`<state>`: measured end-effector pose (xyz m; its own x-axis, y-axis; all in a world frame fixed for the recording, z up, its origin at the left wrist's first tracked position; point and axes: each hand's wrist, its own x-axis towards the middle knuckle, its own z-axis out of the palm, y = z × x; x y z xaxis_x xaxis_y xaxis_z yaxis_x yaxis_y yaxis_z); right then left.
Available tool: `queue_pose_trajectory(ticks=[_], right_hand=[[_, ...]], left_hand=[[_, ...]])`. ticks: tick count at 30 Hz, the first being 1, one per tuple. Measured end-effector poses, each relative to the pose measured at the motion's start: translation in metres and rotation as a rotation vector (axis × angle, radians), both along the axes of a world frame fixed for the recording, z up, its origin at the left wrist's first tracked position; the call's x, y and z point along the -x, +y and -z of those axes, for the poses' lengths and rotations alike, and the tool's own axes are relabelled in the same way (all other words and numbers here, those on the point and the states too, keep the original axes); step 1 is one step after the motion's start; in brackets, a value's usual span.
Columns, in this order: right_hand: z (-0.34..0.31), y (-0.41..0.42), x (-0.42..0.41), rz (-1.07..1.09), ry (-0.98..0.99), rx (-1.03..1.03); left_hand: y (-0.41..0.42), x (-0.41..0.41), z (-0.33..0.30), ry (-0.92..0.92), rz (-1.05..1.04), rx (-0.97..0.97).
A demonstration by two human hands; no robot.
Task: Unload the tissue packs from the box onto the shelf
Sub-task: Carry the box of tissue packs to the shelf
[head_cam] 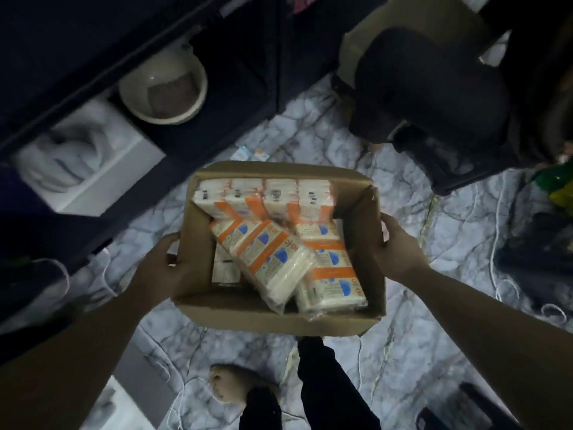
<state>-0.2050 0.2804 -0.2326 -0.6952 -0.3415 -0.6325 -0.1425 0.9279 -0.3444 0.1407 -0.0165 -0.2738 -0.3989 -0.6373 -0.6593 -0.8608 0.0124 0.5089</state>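
An open cardboard box (273,316) is held above the marble-patterned floor, in the middle of the head view. Inside lie several white tissue packs with orange bands and blue marks; one long pack (269,259) lies tilted on top, others (263,193) stand in a row along the far wall. My left hand (162,265) grips the box's left wall. On the opposite side, my right hand (398,246) grips the right wall. A dark shelf unit (93,45) stands to the left.
On the dark shelf unit sit a beige bowl (162,85) and a white bin with cloth (83,162). A dark bag on a cardboard box (431,85) stands at the back right. White cords trail across the floor. My bare foot (235,384) and dark trouser leg are below the box.
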Motion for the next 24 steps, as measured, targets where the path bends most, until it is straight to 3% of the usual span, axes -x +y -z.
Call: queue_pose_trajectory(ticks=[7, 14, 24], right_hand=[[-0.004, -0.121, -0.045, -0.34, -0.024, 0.048], [0.024, -0.227, -0.102, -0.642, 0.01, 0.079], [0.085, -0.28, -0.159, -0.764, 0.08, 0.026]], left_hand=[[0.005, -0.118, -0.023, -0.091, -0.358, 0.091], [0.02, -0.209, 0.0, -0.068, -0.612, 0.14], [0.05, -0.243, 0.056, -0.052, -0.847, 0.077]])
